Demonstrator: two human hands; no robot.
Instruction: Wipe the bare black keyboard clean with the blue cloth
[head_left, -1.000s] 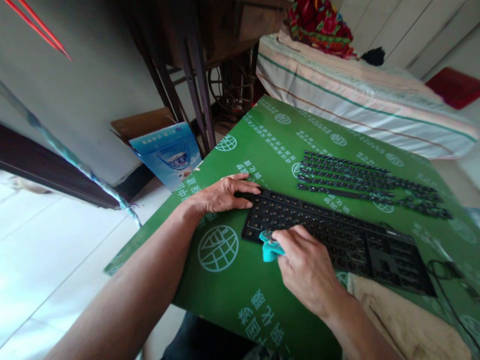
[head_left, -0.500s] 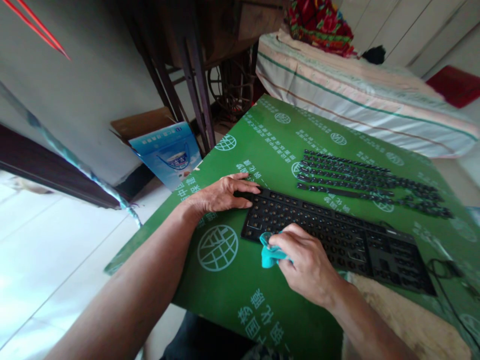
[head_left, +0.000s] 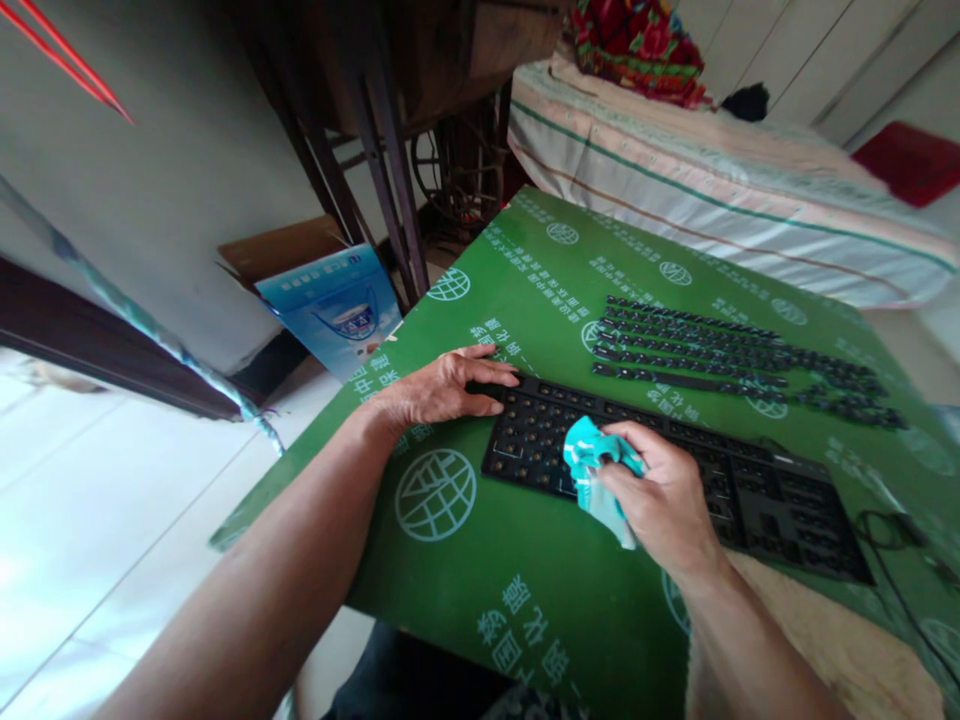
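A black keyboard [head_left: 765, 500] with its keycaps taken off lies on a green printed board [head_left: 480, 560]. My left hand [head_left: 439, 392] rests flat on the keyboard's left end, fingers spread over its top corner. My right hand [head_left: 664, 500] is closed round a crumpled teal cloth [head_left: 592, 462], raised a little over the keyboard's left part. Rows of loose black keycaps [head_left: 720, 350] are laid out on the board beyond the keyboard.
A beige towel [head_left: 862, 650] lies under my right forearm at the board's near right. The keyboard's black cable [head_left: 892, 545] trails off right. A striped bed [head_left: 712, 190] stands behind the board. A blue printed box [head_left: 334, 310] and a dark metal stand [head_left: 397, 150] are to the left.
My right hand has lifted the teal cloth from the keyboard's front left edge and shifted it right, with the cloth turned up into view. My left hand has stayed put.
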